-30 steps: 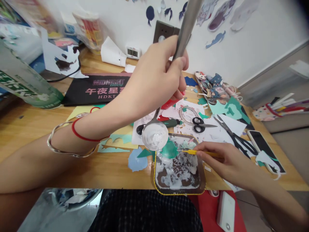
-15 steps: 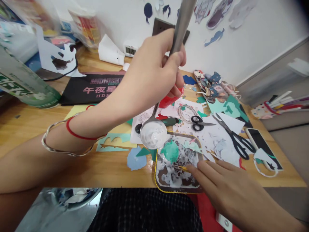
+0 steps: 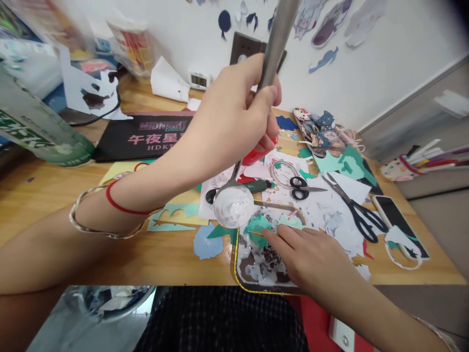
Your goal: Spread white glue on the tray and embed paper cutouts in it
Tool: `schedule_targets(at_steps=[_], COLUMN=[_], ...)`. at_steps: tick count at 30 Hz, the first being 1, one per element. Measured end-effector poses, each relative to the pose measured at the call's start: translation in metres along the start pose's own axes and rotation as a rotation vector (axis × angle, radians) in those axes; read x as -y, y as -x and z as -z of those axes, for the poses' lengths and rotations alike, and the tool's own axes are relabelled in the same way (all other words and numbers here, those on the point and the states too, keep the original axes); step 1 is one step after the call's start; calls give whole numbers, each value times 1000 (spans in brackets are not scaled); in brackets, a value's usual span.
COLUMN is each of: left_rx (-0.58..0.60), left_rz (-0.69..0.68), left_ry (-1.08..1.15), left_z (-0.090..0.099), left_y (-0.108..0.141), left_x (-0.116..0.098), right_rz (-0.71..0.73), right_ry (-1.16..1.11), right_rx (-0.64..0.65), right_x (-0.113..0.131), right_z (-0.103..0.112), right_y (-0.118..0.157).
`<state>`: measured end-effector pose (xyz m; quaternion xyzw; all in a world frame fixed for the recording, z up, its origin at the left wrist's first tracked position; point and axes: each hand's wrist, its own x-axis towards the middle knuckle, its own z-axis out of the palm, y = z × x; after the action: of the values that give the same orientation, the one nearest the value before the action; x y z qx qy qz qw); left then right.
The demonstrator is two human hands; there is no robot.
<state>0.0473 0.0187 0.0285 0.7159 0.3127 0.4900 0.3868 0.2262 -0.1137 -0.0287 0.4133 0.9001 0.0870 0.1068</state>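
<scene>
Ladle (image 3: 277,49): held steeply tilted, its bowl beside the far left corner of the tray (image 3: 246,258); whether they touch cannot be told.
White paste (image 3: 233,208): lies in the ladle's bowl.
Left hand (image 3: 249,105): fingers curled around the grey handle, thumb pressed along it.
Right hand (image 3: 311,256): reaches over the tray, fingers close together, fingertips gripping a yellow tool (image 3: 255,234); thumb hidden.
Green patch (image 3: 258,223): on the tray, under the yellow tool's thin end.
Tray surface: dark, smeared white, yellow along the edge.
Beyond the tray: small scissors (image 3: 300,188) and large scissors (image 3: 355,210) among paper scraps.
</scene>
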Motion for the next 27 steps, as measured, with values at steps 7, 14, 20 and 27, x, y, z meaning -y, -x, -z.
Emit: schedule_targets(at_steps=[7,14,20,27], left_rx=[-3,16,24,26], left_rz=[-2,-5,23,9], left_ry=[-2,1,-20,-25], left_z=[0,-1,-1,-1], left_y=[-1,-2,-2,-2], left_x=[-1,3,2,4], right_rz=[-60,-347,-371,-359], right_ry=[-96,-238,-501,-556], right_rx=[2,89,213,109], right_x=[-8,-36,-44,-42], right_z=[6,4,-4,2], right_y=[4,10,6,4])
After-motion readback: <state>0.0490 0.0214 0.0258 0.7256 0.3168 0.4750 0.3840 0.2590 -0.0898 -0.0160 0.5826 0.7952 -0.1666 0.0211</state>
